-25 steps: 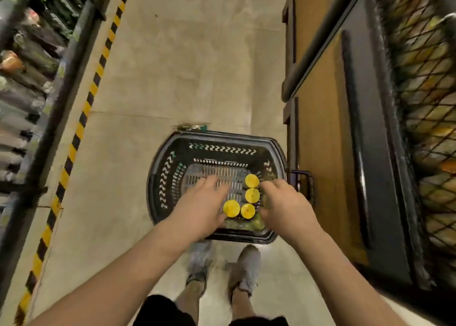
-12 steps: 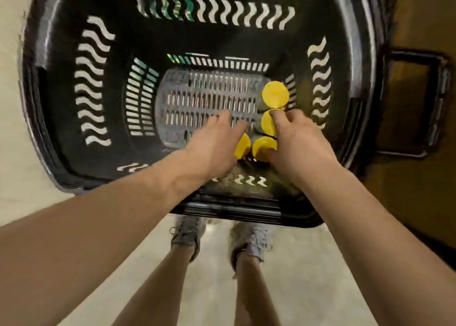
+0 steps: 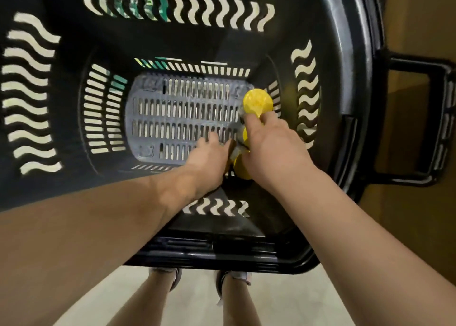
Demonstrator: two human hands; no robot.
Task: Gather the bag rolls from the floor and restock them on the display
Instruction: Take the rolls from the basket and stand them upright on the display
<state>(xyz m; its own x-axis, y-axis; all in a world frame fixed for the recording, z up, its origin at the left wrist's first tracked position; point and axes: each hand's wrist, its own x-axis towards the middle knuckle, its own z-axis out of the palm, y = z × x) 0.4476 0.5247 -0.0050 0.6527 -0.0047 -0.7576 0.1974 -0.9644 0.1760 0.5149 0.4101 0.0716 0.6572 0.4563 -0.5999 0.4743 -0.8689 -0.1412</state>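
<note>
Inside the basket (image 3: 172,42), the right grip (image 3: 271,148) curls round yellow-capped bag rolls (image 3: 257,102); the left grip (image 3: 209,158), fingers loosely straight, lies just beside it.

Hands (image 3: 274,150) have closed around bag rolls (image 3: 257,102).

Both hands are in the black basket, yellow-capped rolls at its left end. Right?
No: the head view shows the yellow-capped rolls at the right end, not the left. The left hand and right hand are both in the black basket.
</note>
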